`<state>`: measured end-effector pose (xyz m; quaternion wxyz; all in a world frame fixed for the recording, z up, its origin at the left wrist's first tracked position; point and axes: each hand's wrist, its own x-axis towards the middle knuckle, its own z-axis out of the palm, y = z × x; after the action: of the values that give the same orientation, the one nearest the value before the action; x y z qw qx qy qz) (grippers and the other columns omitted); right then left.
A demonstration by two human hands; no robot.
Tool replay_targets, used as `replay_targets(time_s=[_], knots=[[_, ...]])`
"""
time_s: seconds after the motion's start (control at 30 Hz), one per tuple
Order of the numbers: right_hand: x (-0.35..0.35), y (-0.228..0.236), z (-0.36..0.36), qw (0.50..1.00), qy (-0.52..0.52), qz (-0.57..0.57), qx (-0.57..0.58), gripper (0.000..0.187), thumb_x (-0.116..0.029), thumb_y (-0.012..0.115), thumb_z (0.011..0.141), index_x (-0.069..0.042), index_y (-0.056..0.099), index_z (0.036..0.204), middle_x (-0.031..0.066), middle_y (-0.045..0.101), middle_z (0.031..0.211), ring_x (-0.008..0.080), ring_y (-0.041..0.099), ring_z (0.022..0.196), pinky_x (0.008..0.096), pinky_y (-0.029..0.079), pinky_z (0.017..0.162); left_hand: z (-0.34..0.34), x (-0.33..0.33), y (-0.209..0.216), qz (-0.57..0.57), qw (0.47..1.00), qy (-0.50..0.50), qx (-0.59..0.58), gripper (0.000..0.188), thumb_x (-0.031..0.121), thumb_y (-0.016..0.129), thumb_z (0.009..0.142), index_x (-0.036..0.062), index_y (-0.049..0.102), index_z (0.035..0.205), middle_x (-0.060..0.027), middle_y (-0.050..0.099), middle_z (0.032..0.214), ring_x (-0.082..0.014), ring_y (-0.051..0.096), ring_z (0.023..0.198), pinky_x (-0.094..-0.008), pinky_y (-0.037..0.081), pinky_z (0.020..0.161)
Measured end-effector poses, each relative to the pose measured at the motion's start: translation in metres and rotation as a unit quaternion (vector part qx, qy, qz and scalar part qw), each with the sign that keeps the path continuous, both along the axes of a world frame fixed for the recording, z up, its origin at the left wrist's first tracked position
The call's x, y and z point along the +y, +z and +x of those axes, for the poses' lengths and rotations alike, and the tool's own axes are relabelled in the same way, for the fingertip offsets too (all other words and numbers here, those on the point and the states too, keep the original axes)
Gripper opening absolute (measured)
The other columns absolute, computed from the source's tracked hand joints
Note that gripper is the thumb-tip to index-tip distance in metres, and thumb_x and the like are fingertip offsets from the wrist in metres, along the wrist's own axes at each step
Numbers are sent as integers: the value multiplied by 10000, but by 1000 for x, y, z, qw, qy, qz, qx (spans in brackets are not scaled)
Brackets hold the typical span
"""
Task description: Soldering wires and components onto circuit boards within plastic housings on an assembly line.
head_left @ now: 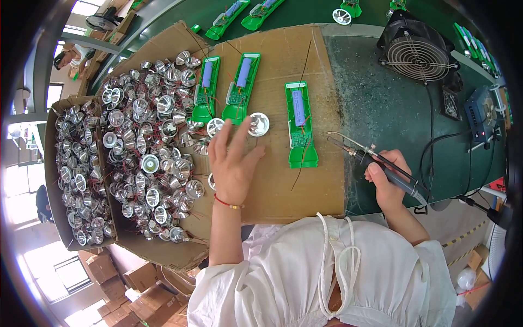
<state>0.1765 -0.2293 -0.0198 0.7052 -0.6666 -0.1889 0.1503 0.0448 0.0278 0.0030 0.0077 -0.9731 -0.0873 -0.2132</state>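
My left hand has its fingers spread above the cardboard sheet, with nothing visibly held. Just beyond its fingertips lie a round silver reflector cup and the lower end of a green plastic housing with a purple cylindrical cell. My right hand grips a soldering iron that has a thin metal tube alongside its tip. The iron points left, toward another green housing with a purple cell, small circuit board and loose wires. That housing lies apart from the tip.
Cardboard boxes full of wired reflector cups stand at the left. A third open housing lies beside them. At the back right are a black fan with a wire grille and a blue powered unit; cables hang across the green table.
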Motion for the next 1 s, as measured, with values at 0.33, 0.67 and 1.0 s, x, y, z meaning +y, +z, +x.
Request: replay_targets(time_s=[0.33,0.67,1.0], knots=[[5,3,-4,999,52,11,-4,154,-56,645,769,7,520,834,60,567,721,78,504,613,212,402,544,11,-46,8,-405,908,102,-14,97,104,712,672,67,674,754,-56,641,730,-210,583,701,-314,431,679],[13,6,-4,994,95,-7,-52,174,-46,657,759,2,512,842,67,575,736,78,531,604,213,422,522,22,-53,-11,-412,906,71,-63,103,85,725,664,36,671,737,-63,605,761,-218,537,744,-313,433,658],[17,7,-2,990,96,-51,-87,181,-64,667,756,7,508,804,65,578,698,80,538,568,217,426,499,26,-54,-14,-406,910,77,-43,99,97,724,670,36,662,717,-60,577,789,-225,518,755,-320,423,646]])
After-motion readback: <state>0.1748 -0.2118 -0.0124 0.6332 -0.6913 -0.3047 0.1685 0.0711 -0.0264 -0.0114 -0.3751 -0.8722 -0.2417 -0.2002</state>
